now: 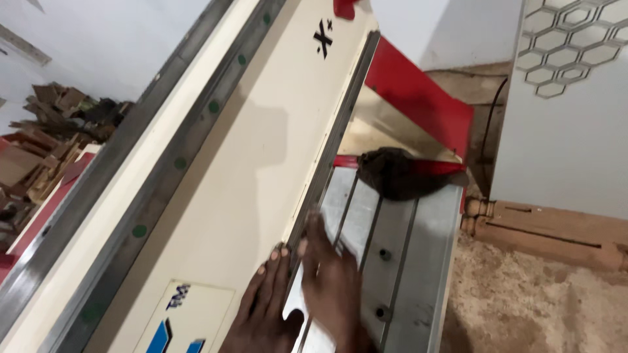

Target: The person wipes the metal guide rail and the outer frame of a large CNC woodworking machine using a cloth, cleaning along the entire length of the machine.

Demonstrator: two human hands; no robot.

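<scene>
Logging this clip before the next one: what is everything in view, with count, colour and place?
machine beam: one, cream, slanting across the middle
guide rail: one, grey with green dots, along the beam's left side
slotted bed: one, grey metal, lower middle
rag: one, dark brown, at the bed's far end
red panel: one, red, behind the rag
honeycomb panel: one, white, upper right
wood scraps: a pile, brown, far left
sawdust: light brown, floor at lower right
left hand: flat on the beam
right hand: flat on the bed, fingers spread
</scene>
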